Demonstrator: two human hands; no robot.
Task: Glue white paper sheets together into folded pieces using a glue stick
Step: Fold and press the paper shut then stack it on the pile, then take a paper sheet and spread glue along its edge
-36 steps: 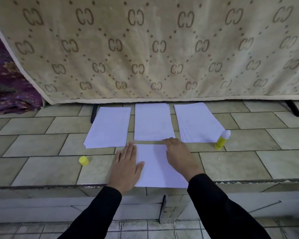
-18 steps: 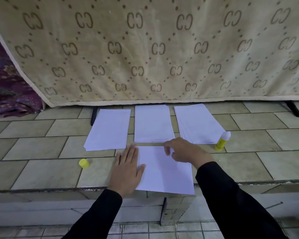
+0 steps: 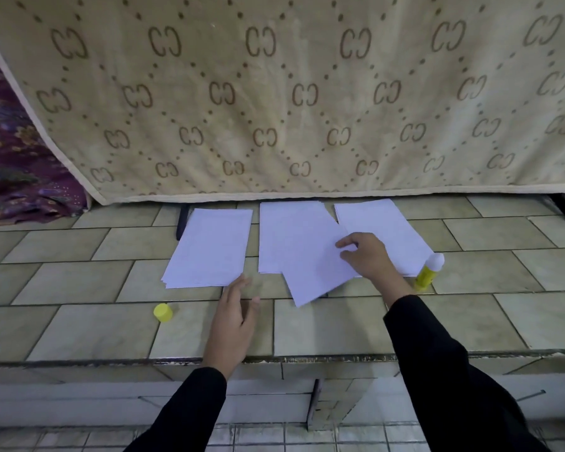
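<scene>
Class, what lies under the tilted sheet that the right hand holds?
Under the tilted sheet, pinched by the right hand, lie the near right corner of the middle stack and bare tiled counter. Those covered parts are hidden.

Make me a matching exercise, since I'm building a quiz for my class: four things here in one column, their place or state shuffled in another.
1. glue stick
2. yellow cap
3. loose sheet
4. left hand

a. tilted, held by the right hand
b. lying apart, far left
c. open, holding nothing
d. standing by the right stack

Pairs: 1-d, 2-b, 3-a, 4-c
</scene>
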